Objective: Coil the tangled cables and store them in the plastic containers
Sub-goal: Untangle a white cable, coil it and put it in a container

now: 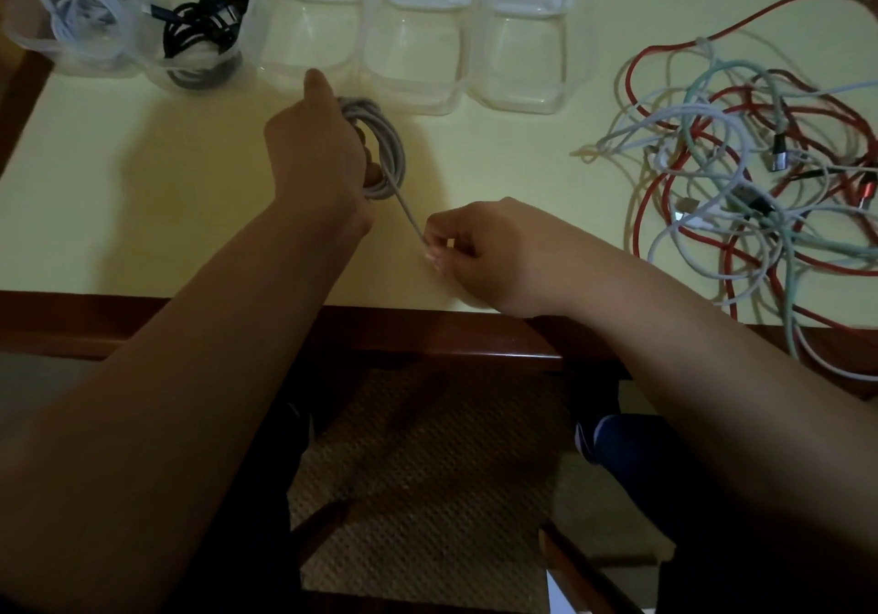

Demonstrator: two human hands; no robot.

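Yellow tabletop (142, 195) before you: your left hand (313, 148) grips the grey coil (387, 148), your right hand (475, 247) pinches its tail. Wrap that end, then drop it into an empty container (413, 43).

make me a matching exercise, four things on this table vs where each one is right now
Things:
1. grey cable coil
2. black cable
3. white cable
4. tangled cables

Places:
A. loose on the table's right side
B. leftmost plastic container
C. wound around the left hand, free end pinched by the right hand
D. second container from the left

Pairs: 1-C, 2-D, 3-B, 4-A
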